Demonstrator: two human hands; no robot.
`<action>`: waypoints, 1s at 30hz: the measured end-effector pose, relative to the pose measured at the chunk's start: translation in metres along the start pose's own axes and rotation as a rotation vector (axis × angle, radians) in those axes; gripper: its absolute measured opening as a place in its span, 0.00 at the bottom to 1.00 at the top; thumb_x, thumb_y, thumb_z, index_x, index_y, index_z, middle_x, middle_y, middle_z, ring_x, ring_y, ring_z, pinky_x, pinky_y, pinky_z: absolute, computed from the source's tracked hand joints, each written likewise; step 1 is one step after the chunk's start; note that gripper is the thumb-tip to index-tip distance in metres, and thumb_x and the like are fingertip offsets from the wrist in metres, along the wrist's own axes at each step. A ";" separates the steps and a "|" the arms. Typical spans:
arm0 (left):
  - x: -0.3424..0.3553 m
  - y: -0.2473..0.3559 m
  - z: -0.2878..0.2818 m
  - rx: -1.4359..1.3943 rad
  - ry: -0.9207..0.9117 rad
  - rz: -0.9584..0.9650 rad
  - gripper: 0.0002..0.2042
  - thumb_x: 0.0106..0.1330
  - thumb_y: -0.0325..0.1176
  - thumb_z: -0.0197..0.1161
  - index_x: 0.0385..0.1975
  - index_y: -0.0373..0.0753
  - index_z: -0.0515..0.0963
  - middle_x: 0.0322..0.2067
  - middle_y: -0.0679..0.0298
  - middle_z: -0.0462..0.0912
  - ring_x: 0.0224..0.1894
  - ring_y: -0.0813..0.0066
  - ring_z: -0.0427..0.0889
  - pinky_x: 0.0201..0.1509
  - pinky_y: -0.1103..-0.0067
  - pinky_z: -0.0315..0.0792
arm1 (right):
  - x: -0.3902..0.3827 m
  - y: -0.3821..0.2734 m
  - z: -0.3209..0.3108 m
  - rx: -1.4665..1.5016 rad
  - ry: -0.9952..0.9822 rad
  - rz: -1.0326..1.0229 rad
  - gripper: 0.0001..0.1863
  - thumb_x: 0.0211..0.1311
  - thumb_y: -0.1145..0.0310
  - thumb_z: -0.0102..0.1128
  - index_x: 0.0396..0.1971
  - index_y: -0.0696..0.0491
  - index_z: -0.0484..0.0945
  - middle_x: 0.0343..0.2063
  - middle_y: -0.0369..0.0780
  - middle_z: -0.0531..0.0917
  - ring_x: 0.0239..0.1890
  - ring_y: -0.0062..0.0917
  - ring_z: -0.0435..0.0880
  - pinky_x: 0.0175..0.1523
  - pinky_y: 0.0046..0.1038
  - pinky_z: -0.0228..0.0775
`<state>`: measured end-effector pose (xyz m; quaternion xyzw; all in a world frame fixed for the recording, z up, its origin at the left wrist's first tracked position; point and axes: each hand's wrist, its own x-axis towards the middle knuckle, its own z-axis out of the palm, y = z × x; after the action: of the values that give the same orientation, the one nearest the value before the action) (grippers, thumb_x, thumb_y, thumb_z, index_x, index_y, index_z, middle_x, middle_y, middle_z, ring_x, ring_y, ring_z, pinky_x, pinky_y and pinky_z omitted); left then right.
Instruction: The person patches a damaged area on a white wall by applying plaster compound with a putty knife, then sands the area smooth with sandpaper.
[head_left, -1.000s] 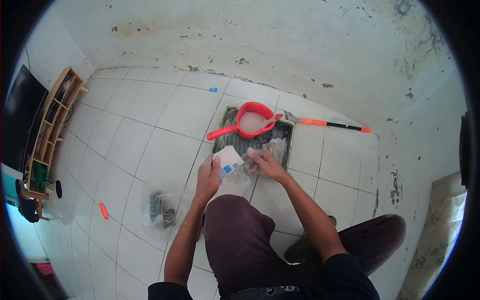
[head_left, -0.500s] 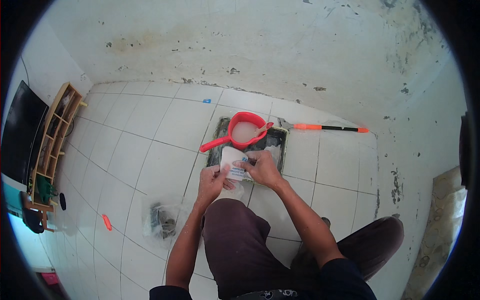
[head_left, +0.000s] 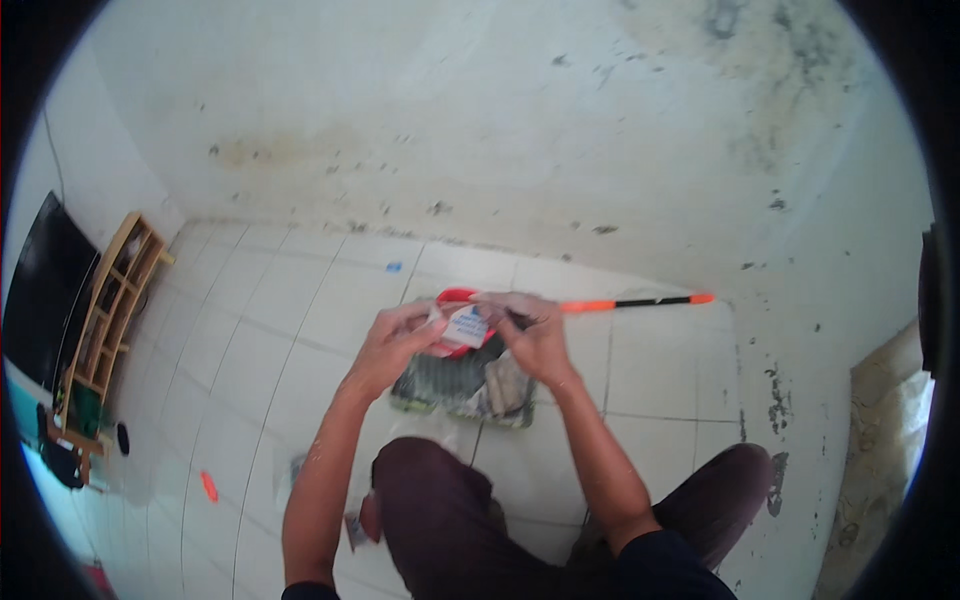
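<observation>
Packet (head_left: pixel 466 326), small, white with a blue patch, was held up between both hands over the dark paint tray (head_left: pixel 440 385); left hand (head_left: pixel 392 345) pinched its left edge, right hand (head_left: pixel 530 335) gripped the top right, fingers closed; whether it was open yet could not be told; nothing seemed poured; red scoop (head_left: pixel 455 296) lay behind, orange-and-black pole (head_left: pixel 630 302) along the wall foot; stained wall close ahead, bent knees hemmed the near side; tiled floor (head_left: pixel 260 330) gave room leftward
</observation>
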<state>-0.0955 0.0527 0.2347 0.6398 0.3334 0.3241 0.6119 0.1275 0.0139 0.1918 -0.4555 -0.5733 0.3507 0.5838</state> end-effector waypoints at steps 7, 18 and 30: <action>0.018 0.057 0.034 0.526 0.336 0.277 0.17 0.74 0.40 0.63 0.34 0.28 0.79 0.17 0.59 0.79 0.21 0.82 0.74 0.26 0.75 0.68 | 0.023 -0.067 -0.016 -0.218 0.054 -0.246 0.24 0.61 0.72 0.70 0.58 0.60 0.78 0.51 0.49 0.83 0.53 0.32 0.83 0.59 0.31 0.75; 0.069 0.102 0.124 0.701 0.421 0.505 0.12 0.74 0.34 0.55 0.34 0.30 0.79 0.19 0.46 0.78 0.20 0.53 0.78 0.29 0.65 0.69 | 0.024 -0.093 -0.065 -0.741 0.086 -0.513 0.46 0.63 0.64 0.65 0.77 0.58 0.51 0.78 0.55 0.50 0.80 0.53 0.44 0.80 0.52 0.42; 0.088 0.038 0.151 -0.409 0.088 0.338 0.32 0.82 0.46 0.50 0.77 0.32 0.53 0.70 0.57 0.68 0.69 0.71 0.69 0.71 0.73 0.64 | 0.030 -0.043 -0.077 -0.337 0.035 -0.413 0.29 0.73 0.74 0.50 0.73 0.57 0.62 0.73 0.53 0.63 0.77 0.49 0.58 0.79 0.44 0.50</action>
<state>0.0795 0.0381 0.2673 0.5348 0.1759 0.5098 0.6505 0.2012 0.0176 0.2478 -0.4257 -0.6943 0.1158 0.5686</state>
